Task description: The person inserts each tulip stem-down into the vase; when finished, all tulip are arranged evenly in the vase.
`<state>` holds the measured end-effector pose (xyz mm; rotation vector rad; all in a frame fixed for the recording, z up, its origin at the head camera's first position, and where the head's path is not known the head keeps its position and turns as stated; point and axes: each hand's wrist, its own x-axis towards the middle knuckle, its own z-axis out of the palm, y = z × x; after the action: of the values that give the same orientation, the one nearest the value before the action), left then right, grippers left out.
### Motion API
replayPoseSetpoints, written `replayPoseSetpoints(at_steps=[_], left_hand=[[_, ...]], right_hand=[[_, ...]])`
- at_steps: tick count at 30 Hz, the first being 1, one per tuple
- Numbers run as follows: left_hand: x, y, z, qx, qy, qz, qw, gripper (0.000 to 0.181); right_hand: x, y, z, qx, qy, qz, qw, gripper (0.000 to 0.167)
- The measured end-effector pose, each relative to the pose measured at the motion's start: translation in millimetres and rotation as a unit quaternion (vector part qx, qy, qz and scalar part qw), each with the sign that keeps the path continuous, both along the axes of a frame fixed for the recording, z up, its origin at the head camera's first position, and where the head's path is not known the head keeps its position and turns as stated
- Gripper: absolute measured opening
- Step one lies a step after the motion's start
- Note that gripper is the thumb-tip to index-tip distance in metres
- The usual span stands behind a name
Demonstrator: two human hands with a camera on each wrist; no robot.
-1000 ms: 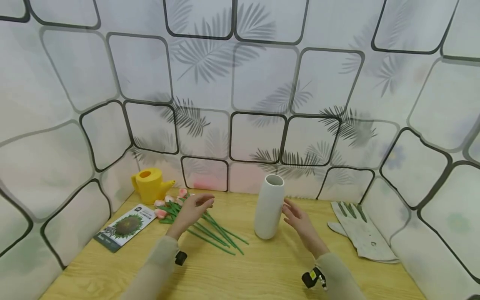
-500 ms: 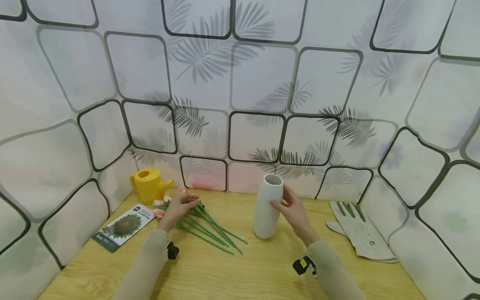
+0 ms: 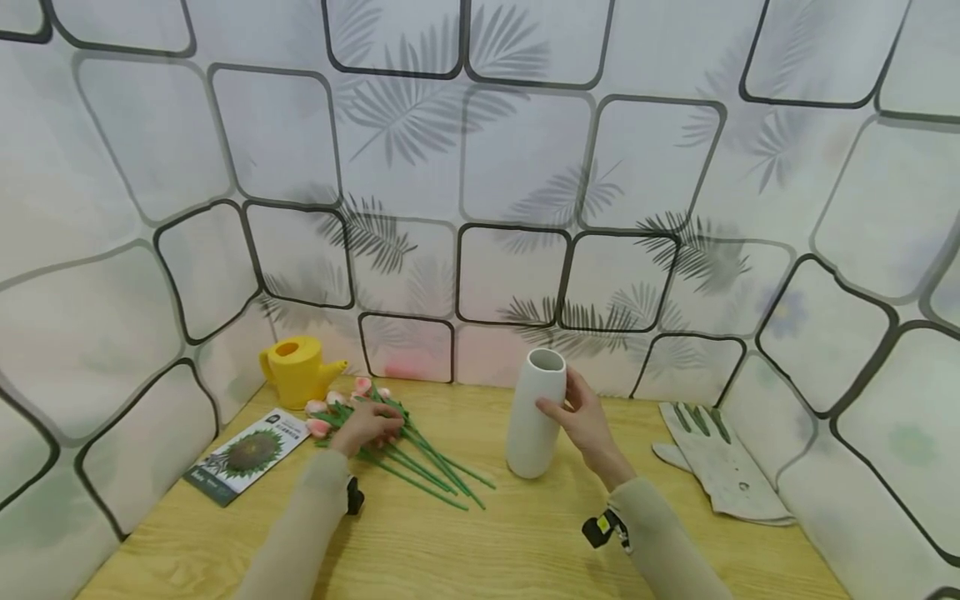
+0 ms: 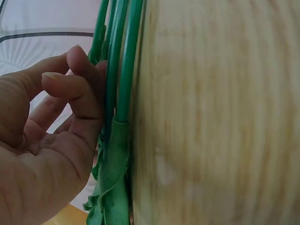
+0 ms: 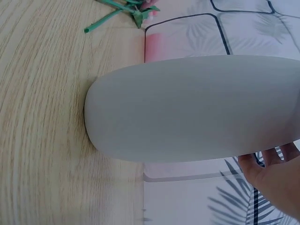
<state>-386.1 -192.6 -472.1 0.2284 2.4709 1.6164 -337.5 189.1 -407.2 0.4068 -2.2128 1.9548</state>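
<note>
A white vase stands upright on the table. My right hand grips its upper right side, thumb on the near face and fingers behind; in the right wrist view only some fingers show at the vase's edge. My left hand is low over a bunch of pink artificial tulips with green stems lying on the table. In the left wrist view its loosely bent fingers touch the green stems, with no stem visibly pinched; some fingertips are hidden behind the stems.
A yellow watering can stands at the back left, behind the tulip heads. In front of it lies a seed packet with a flower picture. Pale gardening gloves lie at the right. Patterned walls enclose the wooden table.
My right hand has come onto the vase and now holds it, with the vase still standing in place. The left hand has moved slightly left and down onto the tulip stems.
</note>
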Motion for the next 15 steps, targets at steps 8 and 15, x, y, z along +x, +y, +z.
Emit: replayPoseSetpoints(at_steps=[8,15], left_hand=[[-4.1,2.8,-3.1,0.012,-0.023,0.026,0.9993,0.035],[-1.1,5.7,-2.6,0.051,0.005,0.05,0.9974,0.028]], right_hand=[[-1.1,-0.3,0.5,0.003,0.0,-0.003,1.0,0.074],[0.4,0.2,-0.1,0.003,-0.011,-0.001,0.9999,0.075]])
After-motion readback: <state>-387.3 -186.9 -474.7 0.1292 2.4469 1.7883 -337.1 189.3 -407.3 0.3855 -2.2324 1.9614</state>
